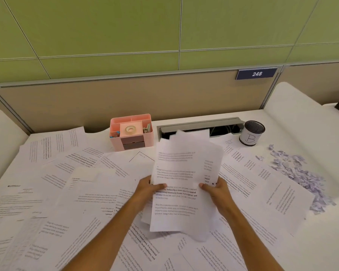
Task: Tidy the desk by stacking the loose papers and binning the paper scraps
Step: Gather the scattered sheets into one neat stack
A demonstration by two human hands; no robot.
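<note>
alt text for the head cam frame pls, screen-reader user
Both hands, left hand and right hand, hold a bundle of printed sheets above a white desk covered in loose papers. Torn paper scraps lie at right, near a mesh cup; a pink organizer stands behind.

blue sign: "248" | mesh cup label: "B" | papers: print mostly unreadable

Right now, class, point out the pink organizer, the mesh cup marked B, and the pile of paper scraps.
pink organizer (132,142): head view, on its front wall.
mesh cup (250,136): head view, on its white label.
paper scraps (299,173): head view, middle of the pile.
</note>
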